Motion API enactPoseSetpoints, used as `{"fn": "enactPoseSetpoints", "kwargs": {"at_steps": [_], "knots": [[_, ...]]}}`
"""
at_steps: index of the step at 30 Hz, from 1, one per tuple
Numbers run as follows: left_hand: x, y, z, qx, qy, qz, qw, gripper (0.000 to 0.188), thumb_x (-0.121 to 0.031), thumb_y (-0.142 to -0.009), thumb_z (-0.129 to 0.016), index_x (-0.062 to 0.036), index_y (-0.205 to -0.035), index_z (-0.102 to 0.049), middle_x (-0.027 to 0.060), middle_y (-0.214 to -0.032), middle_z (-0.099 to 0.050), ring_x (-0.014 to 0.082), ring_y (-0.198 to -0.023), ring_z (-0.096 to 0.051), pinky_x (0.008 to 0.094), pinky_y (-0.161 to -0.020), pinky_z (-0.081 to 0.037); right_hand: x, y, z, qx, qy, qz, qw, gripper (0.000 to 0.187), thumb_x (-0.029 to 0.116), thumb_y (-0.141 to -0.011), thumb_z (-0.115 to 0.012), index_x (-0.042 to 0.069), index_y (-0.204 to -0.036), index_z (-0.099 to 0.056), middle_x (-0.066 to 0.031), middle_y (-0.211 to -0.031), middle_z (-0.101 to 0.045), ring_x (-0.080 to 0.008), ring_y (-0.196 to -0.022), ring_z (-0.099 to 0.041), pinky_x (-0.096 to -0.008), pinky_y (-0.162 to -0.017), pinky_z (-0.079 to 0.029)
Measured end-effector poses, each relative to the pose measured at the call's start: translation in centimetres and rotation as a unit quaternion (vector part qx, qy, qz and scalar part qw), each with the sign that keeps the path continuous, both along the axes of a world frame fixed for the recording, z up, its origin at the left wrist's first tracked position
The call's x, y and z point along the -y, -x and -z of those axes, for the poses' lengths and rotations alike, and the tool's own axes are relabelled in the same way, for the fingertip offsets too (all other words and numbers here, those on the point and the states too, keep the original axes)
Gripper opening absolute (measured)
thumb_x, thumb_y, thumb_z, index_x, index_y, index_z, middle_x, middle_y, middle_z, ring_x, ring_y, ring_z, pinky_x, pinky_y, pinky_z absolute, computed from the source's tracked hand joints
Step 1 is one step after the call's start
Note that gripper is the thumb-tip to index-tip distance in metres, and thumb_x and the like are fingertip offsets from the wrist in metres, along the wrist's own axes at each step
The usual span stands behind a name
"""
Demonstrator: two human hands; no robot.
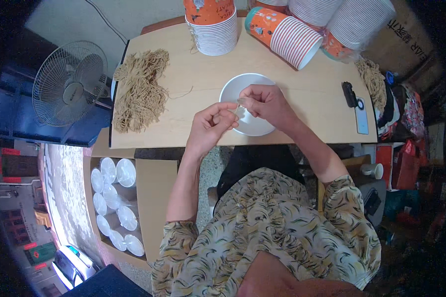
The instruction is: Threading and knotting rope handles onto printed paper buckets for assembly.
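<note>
Both of my hands meet over a white paper bucket (233, 88), which stands near the table's front edge with its white inside showing. The thumb and fingers of my left hand (210, 124) are pinched at the bucket's left side. My right hand (271, 106) pinches close beside it, over the middle of the opening. Something small and pale lies between the fingertips, too small to make out. To the left on the table lies a pile of tan twisted paper cords (141, 91), with one loose strand trailing toward the bucket.
Stacked orange-and-white paper buckets (215, 37) stand at the back; another stack (287, 37) lies tilted. A phone (362, 119) and a black object (349, 94) are at the right. A fan (70, 84) is left; below, a cardboard box (156, 198) holds wrapped white buckets (126, 218).
</note>
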State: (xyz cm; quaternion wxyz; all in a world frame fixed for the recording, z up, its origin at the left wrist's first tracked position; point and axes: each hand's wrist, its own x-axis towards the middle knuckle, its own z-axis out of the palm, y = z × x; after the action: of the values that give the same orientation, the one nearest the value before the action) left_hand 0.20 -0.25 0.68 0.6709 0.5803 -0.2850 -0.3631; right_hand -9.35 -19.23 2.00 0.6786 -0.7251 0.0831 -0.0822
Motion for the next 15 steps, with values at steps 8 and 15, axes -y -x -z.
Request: {"fn": "enactPoseSetpoints", "kwargs": {"at_steps": [8, 15], "knots": [[0.2, 0.3, 0.1, 0.042, -0.025, -0.057, 0.997, 0.017, -0.012, -0.092, -0.073, -0.001, -0.104, -0.074, -0.0019, -0.069, -0.065, 0.0039, -0.065, -0.061, 0.0186, -0.06, -0.048, 0.8, 0.7, -1.3, 0.013, 0.168, -0.05, 0.984, 0.009, 0.011, -0.094, -0.066, 0.003, -0.09, -0.069, 0.0077, -0.067, -0.053, -0.0007, -0.061, -0.045, -0.021, -0.054, -0.036], [-0.5, 0.4, 0.3, 0.09, -0.082, -0.014, 0.993, 0.012, -0.011, -0.091, -0.073, -0.0052, -0.1, -0.076, -0.0013, -0.066, -0.065, 0.0016, -0.053, -0.053, 0.0189, -0.049, -0.039, 2.4, 1.9, -1.1, 0.036, 0.03, 0.025, 0.999, 0.007, 0.007, -0.092, -0.066, 0.001, -0.092, -0.069, 0.0046, -0.073, -0.058, -0.0022, -0.064, -0.048, -0.0214, -0.056, -0.038]]}}
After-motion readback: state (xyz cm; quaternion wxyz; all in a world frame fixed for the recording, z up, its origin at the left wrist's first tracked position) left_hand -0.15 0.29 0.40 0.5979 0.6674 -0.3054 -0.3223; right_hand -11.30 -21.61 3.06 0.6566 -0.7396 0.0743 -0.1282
